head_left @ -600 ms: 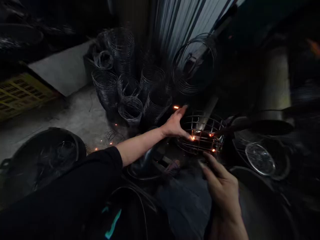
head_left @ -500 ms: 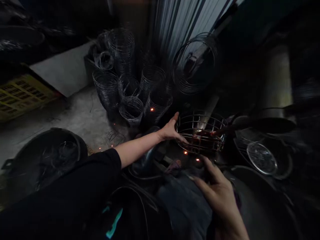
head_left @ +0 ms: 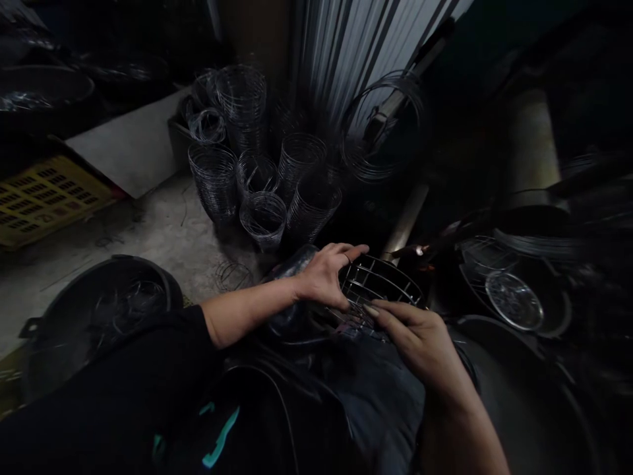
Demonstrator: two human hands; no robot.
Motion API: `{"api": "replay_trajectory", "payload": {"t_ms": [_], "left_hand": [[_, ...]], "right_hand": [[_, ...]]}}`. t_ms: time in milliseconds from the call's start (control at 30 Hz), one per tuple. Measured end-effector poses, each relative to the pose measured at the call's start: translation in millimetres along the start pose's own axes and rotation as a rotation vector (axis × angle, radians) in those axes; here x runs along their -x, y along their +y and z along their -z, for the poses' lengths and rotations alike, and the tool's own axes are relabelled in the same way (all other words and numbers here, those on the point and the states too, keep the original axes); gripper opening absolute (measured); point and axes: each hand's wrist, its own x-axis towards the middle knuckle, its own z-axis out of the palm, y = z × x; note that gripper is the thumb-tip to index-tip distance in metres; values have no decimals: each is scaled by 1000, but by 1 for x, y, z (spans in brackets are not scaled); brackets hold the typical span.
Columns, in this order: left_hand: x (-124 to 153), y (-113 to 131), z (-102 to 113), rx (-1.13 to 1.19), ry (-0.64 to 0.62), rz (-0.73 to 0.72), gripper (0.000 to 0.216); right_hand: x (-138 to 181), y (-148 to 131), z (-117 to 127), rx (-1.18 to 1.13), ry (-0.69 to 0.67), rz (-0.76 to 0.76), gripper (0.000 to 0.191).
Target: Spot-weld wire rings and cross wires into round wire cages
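Bare metal wire forms the round latticed basket [head_left: 383,276], which lies just right of the view's centre, towards four o'clock, and is taken here as the middle of the dial. At its nine o'clock edge it is gripped by the left hand [head_left: 322,275], with the thumb set at the near side and the forefinger stretched along the far rim. At about five o'clock the right hand [head_left: 419,332] is placed, its thumb and forefinger brought close together at the near wires; whether a wire is pinched between them cannot be told.

Towards one o'clock a pale rod [head_left: 409,214] is seen sloping away behind the basket, and a small glowing spot [head_left: 420,251] is shown near its lower end. At twelve, a loose wire coil [head_left: 368,173] is hung before a striped sheet [head_left: 341,53]. Between ten and eleven, wire cylinders [head_left: 217,185] are grouped on the floor [head_left: 161,221]. A dark tub [head_left: 174,287] is set at nine, a yellow crate [head_left: 49,198] farther out between nine and ten. At three, a bright wire disc [head_left: 514,301] is contained in another tub [head_left: 561,310].
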Motion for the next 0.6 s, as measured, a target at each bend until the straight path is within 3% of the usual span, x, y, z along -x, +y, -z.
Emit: {"api": "replay_trajectory", "payload": {"t_ms": [200,600], "left_hand": [[-4,12,-8,-85,-36,43,105],[-38,19,-14,-24,-19,55,104]], "right_hand": [[13,10,-7,689,-8,124,32],[1,39,6,563,323,365,26]]}}
